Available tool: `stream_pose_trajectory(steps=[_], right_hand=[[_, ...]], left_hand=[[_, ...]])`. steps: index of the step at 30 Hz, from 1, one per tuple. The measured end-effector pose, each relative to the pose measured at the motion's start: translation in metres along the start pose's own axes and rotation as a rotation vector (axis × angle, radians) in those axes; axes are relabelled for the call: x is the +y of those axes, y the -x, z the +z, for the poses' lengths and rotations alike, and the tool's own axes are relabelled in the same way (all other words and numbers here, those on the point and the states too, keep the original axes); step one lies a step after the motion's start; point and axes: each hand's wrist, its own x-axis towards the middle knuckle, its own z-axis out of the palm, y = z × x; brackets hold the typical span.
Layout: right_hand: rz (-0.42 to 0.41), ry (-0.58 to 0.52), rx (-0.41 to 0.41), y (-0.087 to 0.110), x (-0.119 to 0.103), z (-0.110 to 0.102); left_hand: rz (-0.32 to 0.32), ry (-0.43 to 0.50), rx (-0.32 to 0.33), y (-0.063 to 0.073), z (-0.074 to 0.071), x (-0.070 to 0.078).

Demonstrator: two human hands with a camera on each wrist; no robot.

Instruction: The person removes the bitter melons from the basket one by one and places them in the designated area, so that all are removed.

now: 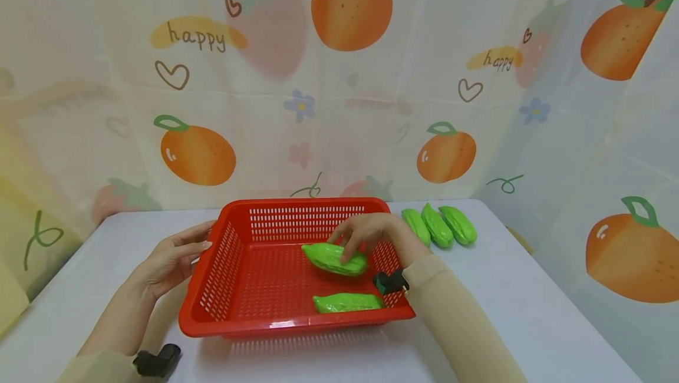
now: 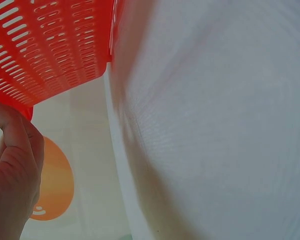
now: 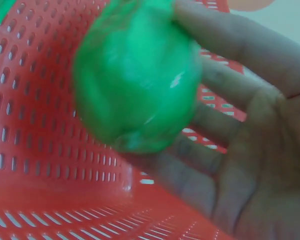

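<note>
A green, ridged bitter melon (image 1: 323, 256) is held over the red plastic basket (image 1: 249, 327) by my right hand (image 1: 373, 230), thumb on one side and fingers on the other. Its rounded end (image 3: 135, 85) fills much of the right wrist view, slightly blurred, against the palm side of the hand (image 3: 255, 155). A second bitter melon (image 1: 347, 301) lies inside the basket by the front wall, its lower part hidden by the rim. At the basket's left rim, my left hand (image 1: 168, 262) grips the edge; the left wrist view shows its curled fingers (image 2: 15, 135) at the corner.
Three more bitter melons, the left one (image 1: 416, 227), the middle one (image 1: 437, 227) and the right one (image 1: 458, 225), lie side by side on the white table (image 1: 509, 289) behind the basket's right side. A fruit-printed curtain (image 1: 350, 135) hangs along the back.
</note>
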Motion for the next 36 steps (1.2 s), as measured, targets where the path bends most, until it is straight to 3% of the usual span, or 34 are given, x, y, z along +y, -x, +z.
stream_pose_trajectory(steps=[11,19,27,36], right_hand=[[-0.073,-0.055,0.093,0.006,-0.016,-0.002],[-0.136,-0.040,0.151,0.011,-0.027,-0.001],[-0.191,0.022,0.277,0.018,-0.032,-0.003],[-0.230,-0.065,0.317,0.033,-0.037,-0.005]], left_hand=[[-0.005,0.003,0.012,0.000,0.001,0.001],[-0.008,0.005,0.014,0.001,0.001,0.002],[-0.007,-0.015,0.015,0.001,0.001,0.000],[-0.012,-0.027,0.031,0.002,0.002,-0.001]])
